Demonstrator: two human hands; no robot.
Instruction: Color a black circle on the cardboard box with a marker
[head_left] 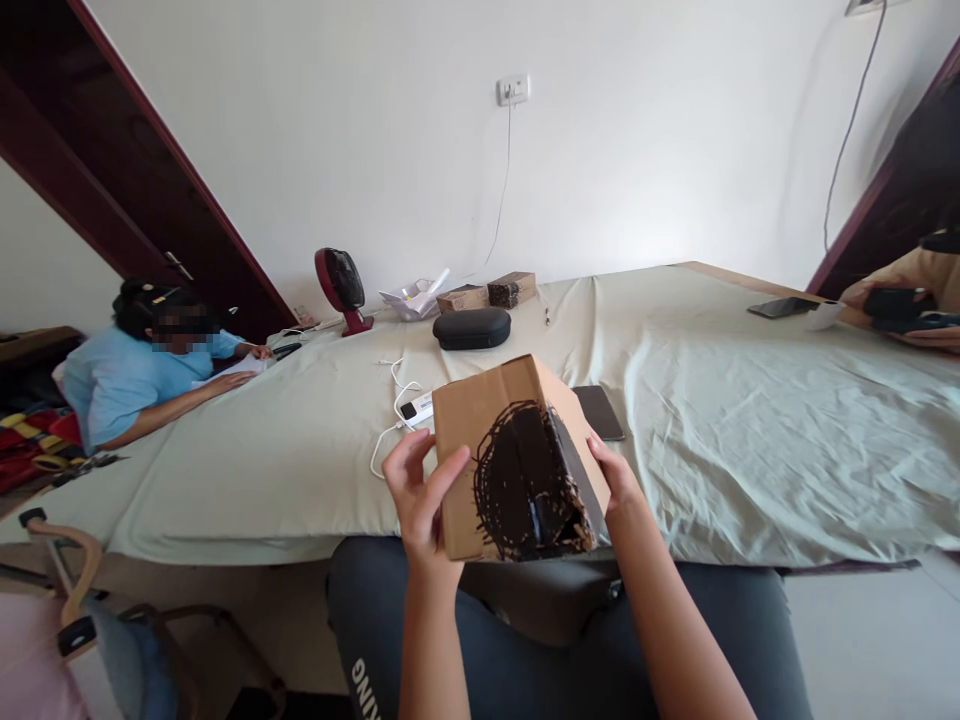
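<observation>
I hold a brown cardboard box upright over my lap, at the near edge of the cloth-covered table. Its front face bears a large black scribbled patch. My left hand grips the box's left edge, thumb across the front. My right hand supports the box's right side, fingers partly hidden behind it. Just behind the box lie a dark phone and a white power bank with a white cable.
A black oval case, a red desk fan, small cardboard boxes and white paper sit at the far edge. A person in blue leans on the table's left end. Another person's hands hold a dark device at right.
</observation>
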